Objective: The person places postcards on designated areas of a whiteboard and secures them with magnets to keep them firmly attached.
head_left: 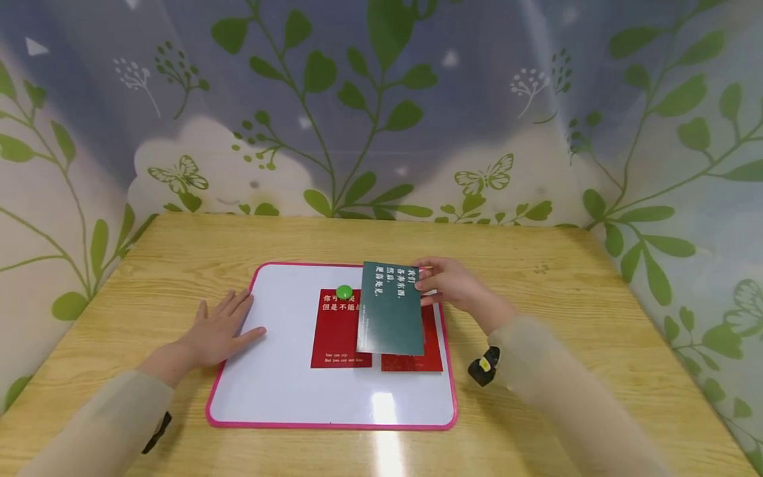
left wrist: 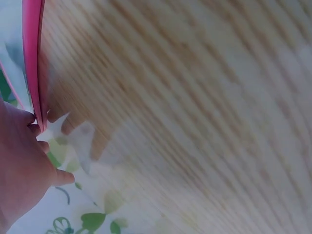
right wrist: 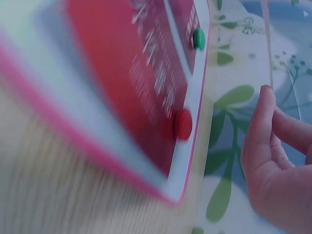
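Observation:
My right hand (head_left: 450,285) pinches a dark green card (head_left: 390,311) with white writing by its right edge, held above a whiteboard (head_left: 271,391) with a pink rim. Seen edge-on in the right wrist view, the card is a thin strip between thumb and fingers. Under it lie two red cards, a left one (head_left: 340,331) and a right one (head_left: 411,363), partly hidden by the green card. A green round magnet (head_left: 344,291) sits on the left card's top edge, and a red round magnet (right wrist: 183,124) on the right card's. My left hand (head_left: 217,331) rests, fingers spread, on the board's left edge.
The board lies on a wooden table (head_left: 524,278). Behind and at the sides hangs a curtain or wall covering (head_left: 381,165) printed with leaves and butterflies. A black wrist device (head_left: 484,366) is below the right sleeve.

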Demonstrator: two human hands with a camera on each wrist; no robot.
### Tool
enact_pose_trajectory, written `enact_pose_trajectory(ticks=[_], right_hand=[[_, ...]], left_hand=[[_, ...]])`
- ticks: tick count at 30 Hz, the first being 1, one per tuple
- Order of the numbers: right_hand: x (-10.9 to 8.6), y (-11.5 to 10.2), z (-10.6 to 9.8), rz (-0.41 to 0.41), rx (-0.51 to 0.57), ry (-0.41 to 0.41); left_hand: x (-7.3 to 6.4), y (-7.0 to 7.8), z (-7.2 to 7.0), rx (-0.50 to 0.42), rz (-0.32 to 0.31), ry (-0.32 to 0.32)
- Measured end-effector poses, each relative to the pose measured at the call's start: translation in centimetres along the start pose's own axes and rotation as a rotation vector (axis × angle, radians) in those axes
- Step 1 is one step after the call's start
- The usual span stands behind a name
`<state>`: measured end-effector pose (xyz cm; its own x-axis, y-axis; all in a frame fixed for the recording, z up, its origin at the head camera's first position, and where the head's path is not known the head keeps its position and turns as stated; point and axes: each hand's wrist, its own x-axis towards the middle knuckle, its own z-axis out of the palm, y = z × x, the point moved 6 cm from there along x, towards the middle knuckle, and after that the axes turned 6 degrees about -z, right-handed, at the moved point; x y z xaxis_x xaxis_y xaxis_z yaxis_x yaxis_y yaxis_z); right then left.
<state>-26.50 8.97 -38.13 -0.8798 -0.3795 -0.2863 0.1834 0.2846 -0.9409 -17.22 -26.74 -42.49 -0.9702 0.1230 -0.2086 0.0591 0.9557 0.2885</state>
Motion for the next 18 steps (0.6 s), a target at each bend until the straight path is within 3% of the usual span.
enact_pose_trajectory(ticks=[12,18], right_hand=[[3.5,-1.4,7.1,0.043,0.007,0.024],[4.8,-1.7,10.6,0.016,-0.015,0.025]], left_hand=[[0.2,-0.7,0.2,-0.053,-0.026,-0.021],[0.2,-0.3,0.0,-0.048,-0.046,-0.031]])
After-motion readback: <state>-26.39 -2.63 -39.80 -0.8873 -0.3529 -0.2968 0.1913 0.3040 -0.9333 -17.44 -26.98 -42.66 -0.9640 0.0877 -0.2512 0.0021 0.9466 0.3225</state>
